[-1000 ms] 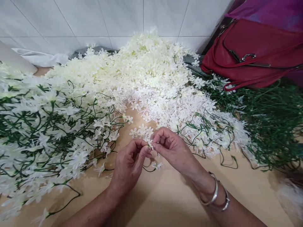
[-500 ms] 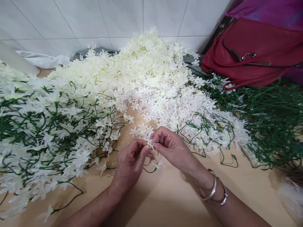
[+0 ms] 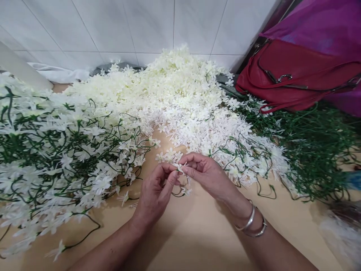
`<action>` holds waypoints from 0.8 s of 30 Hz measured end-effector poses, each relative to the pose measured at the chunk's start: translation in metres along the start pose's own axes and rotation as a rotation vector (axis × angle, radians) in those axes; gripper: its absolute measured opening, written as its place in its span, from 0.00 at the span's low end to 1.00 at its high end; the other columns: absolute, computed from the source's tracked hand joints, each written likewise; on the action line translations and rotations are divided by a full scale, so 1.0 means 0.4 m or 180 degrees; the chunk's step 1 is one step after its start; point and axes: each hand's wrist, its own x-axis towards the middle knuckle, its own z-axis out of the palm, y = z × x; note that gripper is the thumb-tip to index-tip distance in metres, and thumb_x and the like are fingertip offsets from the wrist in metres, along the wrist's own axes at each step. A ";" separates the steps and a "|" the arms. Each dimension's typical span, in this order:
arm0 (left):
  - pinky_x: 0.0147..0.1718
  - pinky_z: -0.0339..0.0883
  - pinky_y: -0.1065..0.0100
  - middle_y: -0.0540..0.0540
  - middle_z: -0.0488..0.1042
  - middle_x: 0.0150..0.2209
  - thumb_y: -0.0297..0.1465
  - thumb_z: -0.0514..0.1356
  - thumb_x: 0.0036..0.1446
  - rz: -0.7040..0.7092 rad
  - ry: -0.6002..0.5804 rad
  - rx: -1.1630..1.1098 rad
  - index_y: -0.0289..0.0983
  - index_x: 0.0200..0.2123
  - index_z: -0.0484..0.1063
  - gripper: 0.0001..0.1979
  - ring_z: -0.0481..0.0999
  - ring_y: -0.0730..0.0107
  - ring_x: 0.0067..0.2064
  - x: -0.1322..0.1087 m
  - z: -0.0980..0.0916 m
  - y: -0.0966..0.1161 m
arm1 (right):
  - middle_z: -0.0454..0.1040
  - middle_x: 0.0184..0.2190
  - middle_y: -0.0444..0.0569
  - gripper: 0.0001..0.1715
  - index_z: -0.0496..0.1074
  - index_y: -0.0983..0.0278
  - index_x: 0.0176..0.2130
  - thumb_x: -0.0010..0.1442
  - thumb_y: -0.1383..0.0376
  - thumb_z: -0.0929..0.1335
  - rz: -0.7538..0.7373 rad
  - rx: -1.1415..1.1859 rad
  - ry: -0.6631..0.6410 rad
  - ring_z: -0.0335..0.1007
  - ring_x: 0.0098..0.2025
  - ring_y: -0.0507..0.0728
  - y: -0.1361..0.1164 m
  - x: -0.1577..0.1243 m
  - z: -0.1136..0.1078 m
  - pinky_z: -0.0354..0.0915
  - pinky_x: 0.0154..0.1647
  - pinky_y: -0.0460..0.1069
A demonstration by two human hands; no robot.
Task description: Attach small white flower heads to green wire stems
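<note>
Between my two hands is a small white artificial flower [image 3: 179, 168]. My left hand [image 3: 158, 186] pinches it from the left with thumb and forefinger. From the other side, the thumb and fingers of my right hand [image 3: 204, 174] close on its petals. A green stem with another white flower [image 3: 186, 191] hangs below my left fingers. Just beyond my fingertips, several loose white blossoms [image 3: 169, 154] lie on the tabletop [image 3: 191, 233]. The flower's underside is hidden by my fingers.
A heap of stemmed white flowers [image 3: 81, 150] covers the left side. Loose petals [image 3: 175, 82] are piled against the tiled wall [image 3: 152, 26]. At right are bare green stems [image 3: 316, 146], a red handbag [image 3: 299, 75], purple cloth [image 3: 318, 26] and clear plastic [image 3: 338, 233].
The flower between my fingers now shows its petals more fully, and my right fingers have shifted slightly around it. The view has tilted up a little.
</note>
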 end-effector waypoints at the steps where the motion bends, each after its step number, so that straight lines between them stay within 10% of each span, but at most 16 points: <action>1: 0.36 0.72 0.71 0.49 0.79 0.33 0.34 0.58 0.72 -0.0002 -0.0015 0.0015 0.38 0.42 0.72 0.06 0.83 0.71 0.34 0.001 -0.001 0.000 | 0.77 0.35 0.44 0.15 0.77 0.60 0.40 0.59 0.55 0.78 -0.0037 -0.0043 0.0005 0.72 0.37 0.53 0.001 0.001 0.002 0.68 0.40 0.49; 24: 0.38 0.71 0.69 0.49 0.78 0.34 0.39 0.58 0.73 0.0204 -0.0089 -0.0231 0.39 0.41 0.72 0.11 0.78 0.70 0.35 -0.001 0.003 -0.026 | 0.76 0.33 0.45 0.15 0.79 0.60 0.39 0.60 0.52 0.78 -0.0332 -0.0126 -0.0168 0.70 0.35 0.53 0.010 0.011 0.000 0.66 0.38 0.48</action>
